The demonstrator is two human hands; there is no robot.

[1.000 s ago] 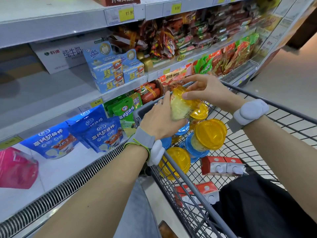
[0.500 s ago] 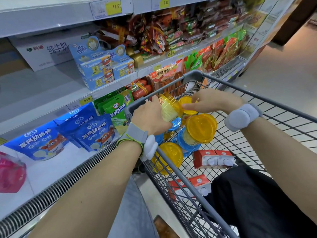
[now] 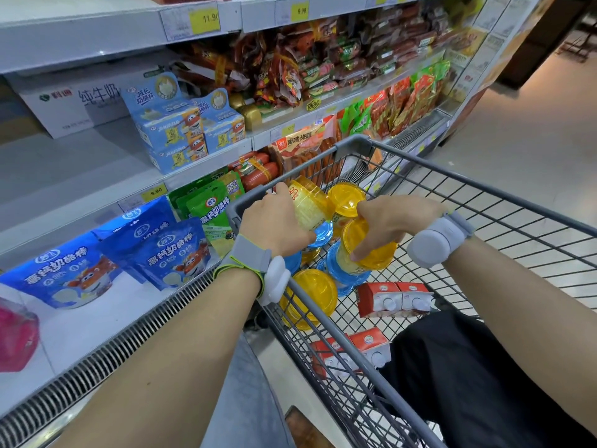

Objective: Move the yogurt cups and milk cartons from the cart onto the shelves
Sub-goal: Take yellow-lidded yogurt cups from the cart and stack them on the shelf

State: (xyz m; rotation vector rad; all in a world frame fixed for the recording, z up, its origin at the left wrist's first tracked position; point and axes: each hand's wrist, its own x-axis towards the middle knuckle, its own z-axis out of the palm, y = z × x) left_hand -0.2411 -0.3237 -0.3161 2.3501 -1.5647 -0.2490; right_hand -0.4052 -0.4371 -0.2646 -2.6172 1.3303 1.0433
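Yogurt cups [image 3: 310, 210] gripped by both hands (above cart [image 3: 484, 202] rim).

Blue cheese-stick pouches [image 3: 106, 263] beside green pouches [image 3: 211, 210]; red sausage packs [image 3: 290, 69] above; pink bag [image 3: 16, 337] far left.

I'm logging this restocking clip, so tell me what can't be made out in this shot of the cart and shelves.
Head view:
- Cups under the left hand: count unclear, hidden by the hand and its yellow plastic yogurt cup.
- Right hand fingers: partly hidden by the yellow-lidded cup they grip.
- Red-and-white milk cartons: cut by grey wire cart bars and black fabric.
- Pink package: cropped at the left edge.
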